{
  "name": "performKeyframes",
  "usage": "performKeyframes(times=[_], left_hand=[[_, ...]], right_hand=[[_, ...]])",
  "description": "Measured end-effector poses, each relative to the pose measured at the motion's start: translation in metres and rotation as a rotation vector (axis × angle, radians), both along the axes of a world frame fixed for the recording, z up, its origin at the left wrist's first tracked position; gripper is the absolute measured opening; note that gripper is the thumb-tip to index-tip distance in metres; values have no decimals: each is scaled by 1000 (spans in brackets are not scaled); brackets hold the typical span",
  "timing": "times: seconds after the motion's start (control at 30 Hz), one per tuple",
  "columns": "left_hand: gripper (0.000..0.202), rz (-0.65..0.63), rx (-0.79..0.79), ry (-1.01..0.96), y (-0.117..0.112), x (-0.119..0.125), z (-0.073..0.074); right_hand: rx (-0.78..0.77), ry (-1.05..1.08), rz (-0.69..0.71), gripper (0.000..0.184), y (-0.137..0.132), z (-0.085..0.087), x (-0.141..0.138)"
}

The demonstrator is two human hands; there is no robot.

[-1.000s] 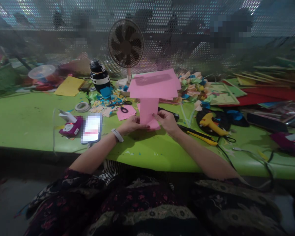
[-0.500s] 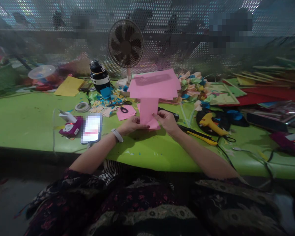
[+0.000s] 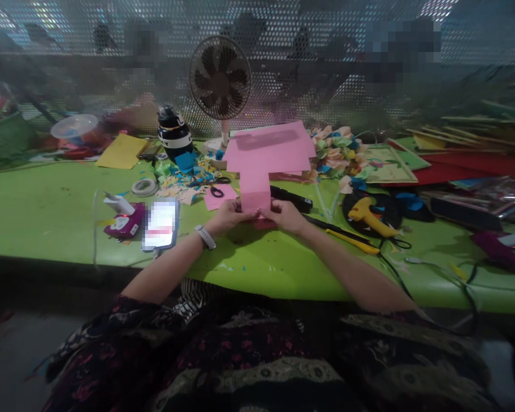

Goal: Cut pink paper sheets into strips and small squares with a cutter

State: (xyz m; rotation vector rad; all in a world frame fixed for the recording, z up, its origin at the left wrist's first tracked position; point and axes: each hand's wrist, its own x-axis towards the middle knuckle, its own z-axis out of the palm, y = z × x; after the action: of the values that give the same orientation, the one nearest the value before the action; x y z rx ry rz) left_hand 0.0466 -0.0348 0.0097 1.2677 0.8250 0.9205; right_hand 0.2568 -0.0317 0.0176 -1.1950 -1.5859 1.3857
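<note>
A narrow pink paper strip (image 3: pixel 254 194) stands up from the green table (image 3: pixel 47 212), folded at its lower end. My left hand (image 3: pixel 228 216) pinches the strip's bottom left edge, a white watch on its wrist. My right hand (image 3: pixel 285 215) pinches the bottom right edge, fingertips nearly meeting the left. Behind the strip lies a large pink sheet (image 3: pixel 269 147). A smaller pink piece (image 3: pixel 220 197) rests to the left, beside small scissors (image 3: pixel 215 189).
A phone (image 3: pixel 160 224) and a magenta box (image 3: pixel 122 220) lie left of my hands. A yellow glue gun (image 3: pixel 371 216), a black tool (image 3: pixel 292 198) and cables sit to the right. A fan (image 3: pixel 220 77), a dark bottle (image 3: pixel 174 134), paper flowers (image 3: pixel 339 151) and scraps stand behind.
The pink strip has been folded down and stands shorter. My right hand has moved left and lower, closer to the left hand.
</note>
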Motion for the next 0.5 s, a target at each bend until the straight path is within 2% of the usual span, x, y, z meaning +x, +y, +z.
performKeyframes(times=[0.2, 0.4, 0.5], left_hand=[[48, 35, 27, 16, 4, -2, -5], [44, 40, 38, 58, 7, -2, -7], [41, -3, 28, 84, 7, -5, -5]], right_hand=[[-93, 26, 115, 43, 5, -6, 4], [-37, -112, 195, 34, 7, -6, 8], [-12, -134, 227, 31, 9, -10, 8]])
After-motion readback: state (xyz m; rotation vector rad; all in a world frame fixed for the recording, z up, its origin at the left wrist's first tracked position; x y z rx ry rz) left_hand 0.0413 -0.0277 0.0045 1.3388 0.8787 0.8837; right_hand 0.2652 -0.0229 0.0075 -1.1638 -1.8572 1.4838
